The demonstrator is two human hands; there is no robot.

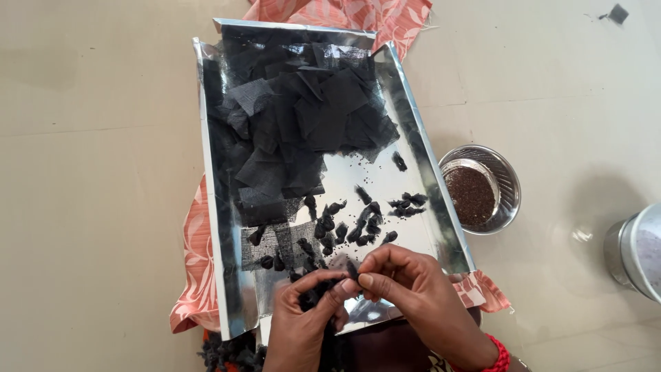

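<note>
We see both hands low in the head view, meeting over the near end of a shiny silver tray [220,207]. Left hand [303,324] comes up from the bottom edge, palm turned inward, fingers curled; the thumb and forefinger are pinched shut on a small black cloth bundle [352,269]. Right hand [413,289] comes in from the lower right, wrist bent, red bangle [499,357] on the wrist; its fingers are also closed on the same bundle from the other side, thumb tip against the left forefinger. The bundle sits between the two sets of fingertips, just above the tray's near end (we cannot tell whether it touches the tray).

Around them:
- Scatter of small tied black bundles [358,224] on the tray's bare middle, just beyond the hands.
- Heap of black mesh cloth squares [303,131] fills the tray's far half; one loose square [272,244] lies flat nearer the left hand.
- Tray rests on an orange patterned cloth [193,275] on the pale floor [89,172].
- Small steel bowl [506,180] of dark seeds [470,195] just beside the tray's right wall.
- Steel container [637,251] at the right edge, well apart from the hands.
</note>
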